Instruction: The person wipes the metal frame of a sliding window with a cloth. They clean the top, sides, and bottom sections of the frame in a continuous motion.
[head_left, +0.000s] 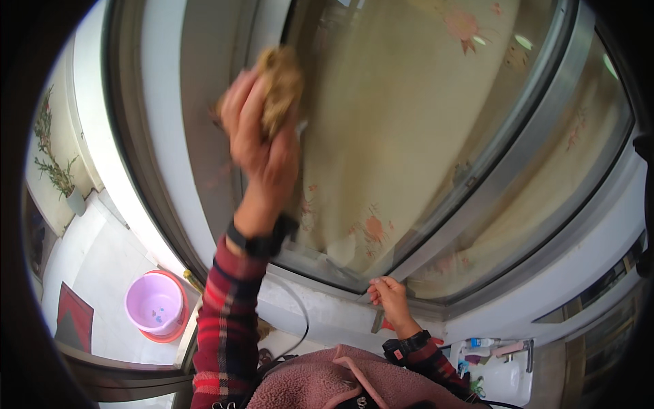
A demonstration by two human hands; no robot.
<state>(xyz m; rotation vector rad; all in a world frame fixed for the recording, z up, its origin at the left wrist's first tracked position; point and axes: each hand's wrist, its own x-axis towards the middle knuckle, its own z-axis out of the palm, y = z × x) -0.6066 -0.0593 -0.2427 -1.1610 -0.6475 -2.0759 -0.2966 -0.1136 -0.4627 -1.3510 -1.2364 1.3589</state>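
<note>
My left hand (263,138) is raised over the window's left side, its fingers closed around a bunched yellow-brown cloth (280,89). The cloth lies at the grey metal frame and the left edge of the window glass (398,143). Behind the glass hangs a cream curtain with pink flower patterns. Lower down, my right hand (389,296) is by the bottom corner of the sliding window's frame, its fingers curled; whether they touch the frame is unclear. A red-handled tool (387,325) shows partly below it, on or near the sill.
At lower left, a purple plastic basin (154,302) stands with a red basin on the floor, near a red and grey mat (74,319). A potted plant (76,200) stands farther left. At lower right is a white sink (503,381) with bottles and small items.
</note>
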